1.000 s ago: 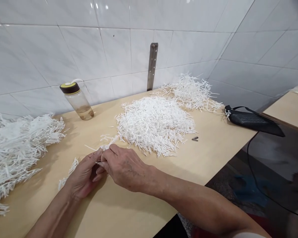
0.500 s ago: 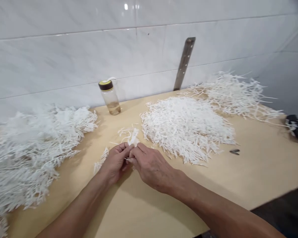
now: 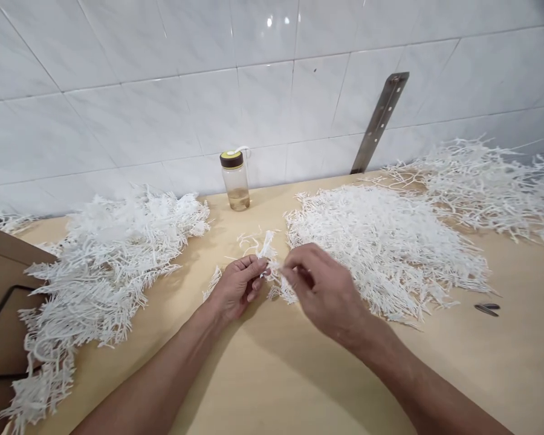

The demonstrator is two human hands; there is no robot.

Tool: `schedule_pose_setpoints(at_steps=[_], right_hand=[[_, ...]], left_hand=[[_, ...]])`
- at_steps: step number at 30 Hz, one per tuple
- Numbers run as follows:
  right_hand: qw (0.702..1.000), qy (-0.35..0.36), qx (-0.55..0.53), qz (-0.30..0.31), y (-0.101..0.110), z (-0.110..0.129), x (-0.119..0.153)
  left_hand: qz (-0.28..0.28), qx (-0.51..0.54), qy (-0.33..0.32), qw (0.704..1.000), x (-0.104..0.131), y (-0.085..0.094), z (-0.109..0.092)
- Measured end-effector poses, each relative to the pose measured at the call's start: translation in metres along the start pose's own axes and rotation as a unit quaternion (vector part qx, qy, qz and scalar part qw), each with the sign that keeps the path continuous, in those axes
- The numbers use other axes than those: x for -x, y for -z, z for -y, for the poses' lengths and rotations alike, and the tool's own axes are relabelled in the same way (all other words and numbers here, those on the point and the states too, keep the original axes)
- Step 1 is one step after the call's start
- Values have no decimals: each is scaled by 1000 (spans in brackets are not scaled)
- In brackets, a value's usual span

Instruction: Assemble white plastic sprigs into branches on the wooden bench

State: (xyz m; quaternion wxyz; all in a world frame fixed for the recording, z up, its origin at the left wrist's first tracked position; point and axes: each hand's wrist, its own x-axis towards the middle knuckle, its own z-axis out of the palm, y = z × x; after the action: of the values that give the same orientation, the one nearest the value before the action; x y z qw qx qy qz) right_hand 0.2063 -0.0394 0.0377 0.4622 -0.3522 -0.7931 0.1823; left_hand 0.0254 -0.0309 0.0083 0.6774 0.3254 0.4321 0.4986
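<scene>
My left hand [image 3: 241, 284] is near the middle of the table, its thumb and fingers pinching a small white stringy piece [image 3: 266, 244]. To its right, my right hand [image 3: 320, 287] is closed, thumb against fingers, with a small white bit blurred at its fingertips; what it holds is too small to name. A gap separates the two hands. A wide pile of short white strands [image 3: 381, 241] lies just beyond my right hand. Another white pile [image 3: 113, 260] spreads out on the left. Small white scraps [image 3: 214, 281] lie around my left hand.
A clear bottle [image 3: 236, 184] with a dark and yellow lid stands at the back. A metal strip [image 3: 381, 124] leans on the tiled wall. Longer white strands [image 3: 489, 181] lie at the back right. Small dark clippers [image 3: 486, 309] sit on the table [image 3: 517, 362]. A brown box [image 3: 4, 290] stands at the left.
My right hand has moved away from my left hand toward the right, opening a gap between them. The view has turned left, so the brown box now shows.
</scene>
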Motion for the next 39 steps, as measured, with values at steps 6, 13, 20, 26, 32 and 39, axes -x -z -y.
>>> schedule_pose_setpoints(at_steps=[6,13,20,26,32,39], right_hand=[[968,-100,130,-192,37,-26,-9],[939,-82,235,-236,62,-55,-12],[966,-201,48,-156,51,-42,-11],[959,-258,-113,31,24,-24,-8],[949,-282,-138,30,18,-25,-8],[952,-274,-136,33,8,-27,-7]], left_hand=[[30,8,19,999,7,-4,-5],[53,-5,9,999,10,-6,-6],[53,-110,-4,992,13,-10,1],[29,-163,-18,986,17,-17,0],[33,-193,-33,980,18,-20,0],[17,-166,-54,984,16,-17,4]])
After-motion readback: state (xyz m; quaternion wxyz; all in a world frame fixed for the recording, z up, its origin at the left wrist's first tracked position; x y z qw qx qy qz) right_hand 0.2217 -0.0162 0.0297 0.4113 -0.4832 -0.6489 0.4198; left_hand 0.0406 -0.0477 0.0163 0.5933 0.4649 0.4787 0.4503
